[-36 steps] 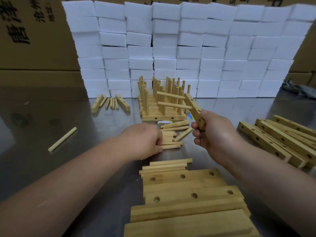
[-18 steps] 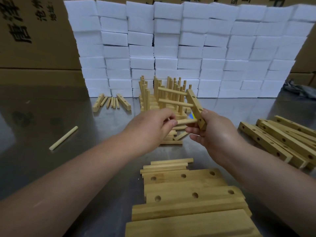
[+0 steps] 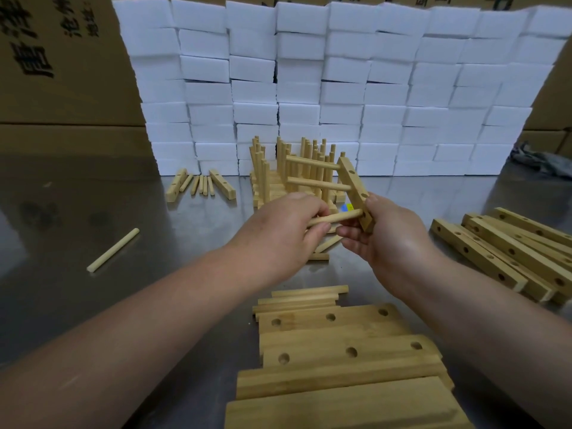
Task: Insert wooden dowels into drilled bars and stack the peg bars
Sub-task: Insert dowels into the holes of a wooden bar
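My right hand (image 3: 387,239) grips a drilled wooden bar (image 3: 354,188) by its lower end, tilted upright above the table. Two dowels stick out of it to the left. My left hand (image 3: 284,236) pinches a third dowel (image 3: 340,217) whose right tip meets the bar's lowest hole. Behind them stands a stack of finished peg bars (image 3: 278,181) with several upright pegs. Loose dowels (image 3: 325,247) lie on the table under my hands, partly hidden.
Drilled bars (image 3: 510,255) lie piled at the right and wide drilled boards (image 3: 340,351) at the front. A single dowel (image 3: 113,249) lies at the left; a few bars and dowels (image 3: 201,185) lie far left. White foam blocks (image 3: 340,88) wall the back.
My left hand picked a dowel from the loose pile, lifted it and brought its tip to the bar's lowest hole. My right hand kept holding the bar, shifting slightly.
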A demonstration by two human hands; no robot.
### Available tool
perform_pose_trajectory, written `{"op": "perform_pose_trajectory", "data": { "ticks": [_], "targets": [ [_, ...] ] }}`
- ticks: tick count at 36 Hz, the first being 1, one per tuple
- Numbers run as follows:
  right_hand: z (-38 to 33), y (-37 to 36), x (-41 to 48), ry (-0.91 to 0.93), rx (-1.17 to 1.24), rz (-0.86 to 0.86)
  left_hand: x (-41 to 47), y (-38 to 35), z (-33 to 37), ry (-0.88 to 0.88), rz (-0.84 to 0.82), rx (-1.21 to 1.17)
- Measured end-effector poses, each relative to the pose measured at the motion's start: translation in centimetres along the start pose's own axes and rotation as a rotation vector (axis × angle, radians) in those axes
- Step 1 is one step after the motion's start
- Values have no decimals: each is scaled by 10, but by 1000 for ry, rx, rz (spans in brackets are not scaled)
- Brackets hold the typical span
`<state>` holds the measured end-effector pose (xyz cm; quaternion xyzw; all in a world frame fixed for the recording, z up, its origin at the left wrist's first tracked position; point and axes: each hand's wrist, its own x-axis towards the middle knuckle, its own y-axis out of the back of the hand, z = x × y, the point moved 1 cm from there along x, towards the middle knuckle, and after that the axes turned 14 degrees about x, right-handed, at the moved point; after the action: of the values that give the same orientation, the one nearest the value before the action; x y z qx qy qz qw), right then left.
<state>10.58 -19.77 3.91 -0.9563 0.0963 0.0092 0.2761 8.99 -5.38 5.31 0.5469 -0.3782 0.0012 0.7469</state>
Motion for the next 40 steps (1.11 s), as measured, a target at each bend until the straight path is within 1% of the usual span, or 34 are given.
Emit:
{"op": "perform_pose_trajectory", "data": {
  "ticks": [5,9,15,18,23,27,29,32,37,40],
  "targets": [
    [-1,1,-1,14,11,5,-1,1,2,-39,13,4],
    [-1,0,-1,29,-6,7,-1,3,1,-39,14,23],
    [1,2,-4,77,-96,-92,-1,10,-1,-60,29,59],
    [3,0,-7,71,-80,-136,0,10,-3,-49,10,82],
    [0,-3,-8,91,-57,-149,0,4,-2,-42,-16,36],
    [0,-2,-10,113,-74,-144,-1,3,0,-38,20,25],
    [2,-1,-11,133,-82,-148,-3,2,2,-22,40,1],
    [3,0,-13,144,-97,-151,-4,0,3,27,26,-37],
    [2,-1,-16,158,-135,-159,-3,3,3,94,-57,-122],
    [2,-1,-17,161,-144,-155,-2,5,5,167,-112,-207]
  ]
}}
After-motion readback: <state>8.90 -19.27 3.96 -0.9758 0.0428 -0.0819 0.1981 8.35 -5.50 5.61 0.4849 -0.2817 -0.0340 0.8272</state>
